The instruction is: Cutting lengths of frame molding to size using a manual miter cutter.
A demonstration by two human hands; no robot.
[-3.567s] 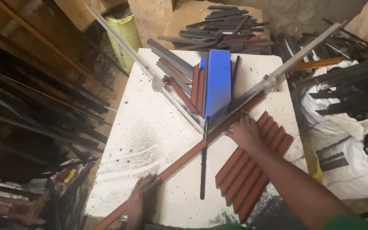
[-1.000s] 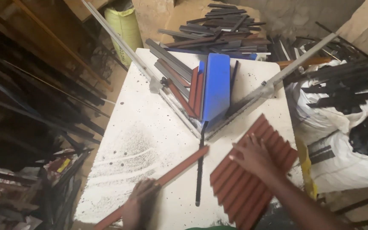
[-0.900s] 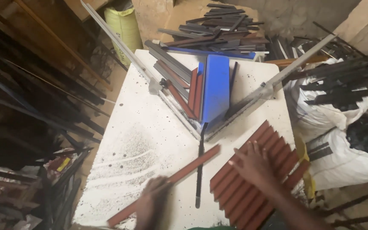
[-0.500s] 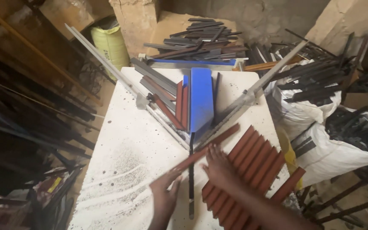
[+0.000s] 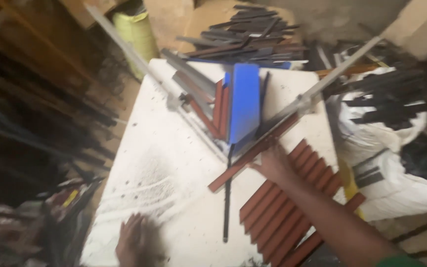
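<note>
My right hand presses on a long red-brown strip that lies along the right metal guide rail on the white table. My left hand rests flat and empty on the table near its front edge. A row of red-brown strips lies under my right forearm. A blue block stands in the V where the right rail meets the left rail, with grey and red strips beside it. A thin dark rod runs toward me from the V.
Dark metal strips are piled behind the table and at the right on white sacks. A yellow-green container stands at the back left. Dark rods and clutter fill the left side. Dark dust speckles the table.
The long red-brown strip has slid forward and right, up against the right rail, with my right hand on it. My left hand let go of its near end and dropped to the table.
</note>
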